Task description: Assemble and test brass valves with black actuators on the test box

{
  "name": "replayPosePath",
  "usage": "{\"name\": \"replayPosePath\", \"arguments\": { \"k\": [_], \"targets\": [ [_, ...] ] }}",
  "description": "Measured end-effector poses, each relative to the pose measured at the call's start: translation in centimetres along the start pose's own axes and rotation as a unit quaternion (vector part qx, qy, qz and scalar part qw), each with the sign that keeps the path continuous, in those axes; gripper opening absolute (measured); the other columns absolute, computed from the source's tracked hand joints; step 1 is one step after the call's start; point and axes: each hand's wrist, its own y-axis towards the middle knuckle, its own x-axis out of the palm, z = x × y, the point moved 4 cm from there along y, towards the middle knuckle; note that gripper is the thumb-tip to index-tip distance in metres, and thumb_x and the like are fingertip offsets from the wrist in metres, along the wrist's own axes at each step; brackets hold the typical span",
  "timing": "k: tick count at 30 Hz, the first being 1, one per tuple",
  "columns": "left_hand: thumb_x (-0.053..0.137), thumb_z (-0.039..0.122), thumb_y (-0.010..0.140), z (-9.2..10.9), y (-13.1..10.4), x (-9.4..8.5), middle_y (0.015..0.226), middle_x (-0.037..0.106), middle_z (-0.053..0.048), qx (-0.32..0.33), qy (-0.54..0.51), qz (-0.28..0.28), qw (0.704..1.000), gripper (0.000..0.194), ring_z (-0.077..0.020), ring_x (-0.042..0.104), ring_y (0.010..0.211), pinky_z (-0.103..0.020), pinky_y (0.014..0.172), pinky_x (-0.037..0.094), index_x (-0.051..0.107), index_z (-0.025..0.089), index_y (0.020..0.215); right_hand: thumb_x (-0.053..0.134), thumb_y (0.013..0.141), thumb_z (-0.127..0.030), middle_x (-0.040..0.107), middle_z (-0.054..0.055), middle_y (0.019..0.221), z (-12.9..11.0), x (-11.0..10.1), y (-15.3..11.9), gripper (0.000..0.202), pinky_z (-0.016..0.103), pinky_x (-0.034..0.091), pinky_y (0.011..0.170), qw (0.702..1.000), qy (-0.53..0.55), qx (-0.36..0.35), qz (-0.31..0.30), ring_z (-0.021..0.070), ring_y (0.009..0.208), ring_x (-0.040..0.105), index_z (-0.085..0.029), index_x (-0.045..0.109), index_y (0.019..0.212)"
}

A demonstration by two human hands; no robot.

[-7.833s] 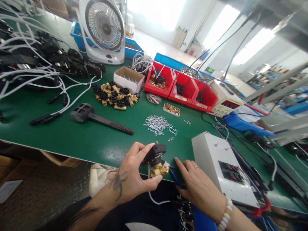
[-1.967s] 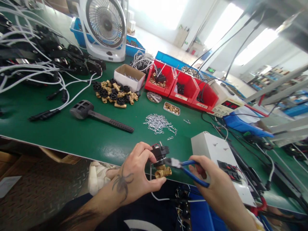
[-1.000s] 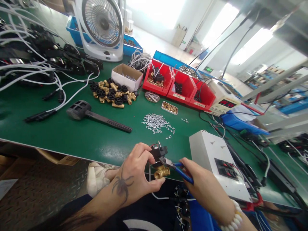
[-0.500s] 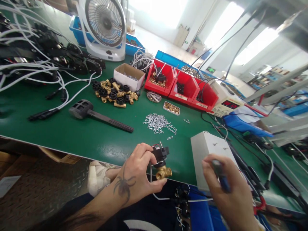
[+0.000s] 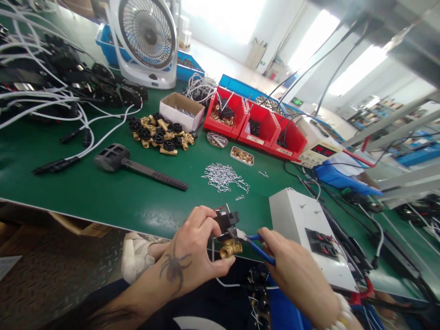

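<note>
My left hand grips a small brass valve with a black housing on top, held over the table's front edge. A white cable hangs down from it. My right hand is closed around blue-handled pliers. The jaws of the pliers meet the joint between the black housing and the brass body; whether they clamp anything there is too small to tell. Beyond my hands lies a pile of silver R-shaped clips, with one loose clip nearer to me.
A black mallet lies at left, near brass fittings with black caps. Red bins, a white carton and a fan stand behind. On the right are a grey box and cables.
My right hand has come left from in front of the grey box, bringing the pliers up to the valve. My left hand keeps its hold. The view has shifted slightly.
</note>
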Motion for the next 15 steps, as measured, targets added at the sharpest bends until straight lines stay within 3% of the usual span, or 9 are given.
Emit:
{"name": "replayPosePath", "arguments": {
  "k": [1,2,6,7,8,11,12,13,15],
  "targets": [
    [0.077,0.018,0.06,0.0,0.0,0.0,0.102,0.055,-0.007,0.0,0.002,0.0,1.0,0.033,-0.0234,0.057,0.093,-0.037,0.078,0.053,0.05,0.02,0.08,0.045,0.081,-0.009,0.065,0.001,0.068,-0.1,0.3,0.1,0.019,0.027,0.044,0.049,0.999,-0.009,-0.015,-0.042,0.0171,0.053,0.062,-0.023,0.057,0.085],
    [0.078,0.018,0.06,0.0,-0.1,0.0,0.103,0.055,-0.007,-0.001,0.001,-0.001,1.0,0.033,-0.0232,0.057,0.093,-0.037,0.079,0.053,0.051,0.02,0.08,0.045,0.082,-0.009,0.065,0.001,0.068,-0.1,0.2,0.2,0.019,0.027,0.045,0.049,0.999,-0.013,-0.018,-0.04,0.0172,0.054,0.062,-0.022,0.058,0.087],
    [0.078,0.017,0.06,-0.1,-0.1,-0.1,0.104,0.055,-0.007,-0.007,-0.008,-0.001,1.0,0.034,-0.0224,0.057,0.093,-0.035,0.079,0.053,0.051,0.019,0.079,0.051,0.089,-0.017,0.063,0.001,0.075,0.2,-2.0,-0.1,0.008,0.024,0.046,0.054,0.983,0.015,0.039,0.181,0.0147,0.059,0.061,-0.023,0.055,0.094],
    [0.078,0.018,0.06,-0.2,-0.1,-0.1,0.104,0.055,-0.007,-0.006,-0.008,0.001,1.0,0.033,-0.0224,0.057,0.093,-0.035,0.079,0.053,0.051,0.019,0.079,0.052,0.089,-0.016,0.063,0.0,0.075,0.1,-2.0,-0.3,0.009,0.023,0.046,0.053,0.979,0.017,0.043,0.2,0.0142,0.059,0.06,-0.023,0.054,0.093],
    [0.078,0.018,0.06,-0.2,0.0,0.0,0.104,0.055,-0.007,-0.006,-0.007,0.002,1.0,0.034,-0.0226,0.057,0.093,-0.036,0.079,0.053,0.051,0.019,0.079,0.05,0.088,-0.013,0.062,0.0,0.073,0.0,-1.6,-0.3,0.011,0.023,0.045,0.052,0.983,0.013,0.03,0.182,0.0141,0.057,0.06,-0.023,0.054,0.091],
    [0.078,0.016,0.058,-0.2,0.1,0.2,0.103,0.055,-0.007,0.005,-0.001,0.001,1.0,0.034,-0.0237,0.057,0.095,-0.037,0.08,0.053,0.052,0.019,0.08,0.041,0.085,-0.007,0.06,0.0,0.067,-0.6,0.5,-0.1,0.022,0.024,0.043,0.048,0.999,-0.016,-0.05,0.016,0.015,0.052,0.059,-0.022,0.056,0.087],
    [0.078,0.016,0.058,-0.2,0.1,0.3,0.103,0.055,-0.007,0.008,0.0,0.001,1.0,0.034,-0.0238,0.057,0.095,-0.036,0.08,0.053,0.052,0.019,0.08,0.04,0.085,-0.008,0.061,0.001,0.069,-0.7,0.8,-0.1,0.022,0.025,0.044,0.049,0.998,-0.017,-0.059,-0.011,0.0156,0.054,0.06,-0.022,0.057,0.088],
    [0.078,0.016,0.058,-0.2,0.1,0.3,0.103,0.055,-0.007,0.01,-0.001,0.001,1.0,0.034,-0.0237,0.057,0.095,-0.036,0.079,0.053,0.052,0.019,0.08,0.041,0.087,-0.01,0.063,0.002,0.071,-0.6,0.7,-0.1,0.021,0.025,0.046,0.05,0.999,-0.009,-0.05,-0.006,0.0161,0.057,0.061,-0.021,0.058,0.09],
    [0.078,0.016,0.059,-0.2,0.0,0.3,0.103,0.056,-0.007,0.008,-0.005,0.004,1.0,0.034,-0.0231,0.057,0.094,-0.035,0.078,0.053,0.051,0.019,0.08,0.045,0.091,-0.015,0.062,0.001,0.074,-0.1,0.0,-0.1,0.013,0.023,0.047,0.053,0.998,0.026,-0.009,0.06,0.0149,0.059,0.061,-0.022,0.055,0.094]
  ]
}}
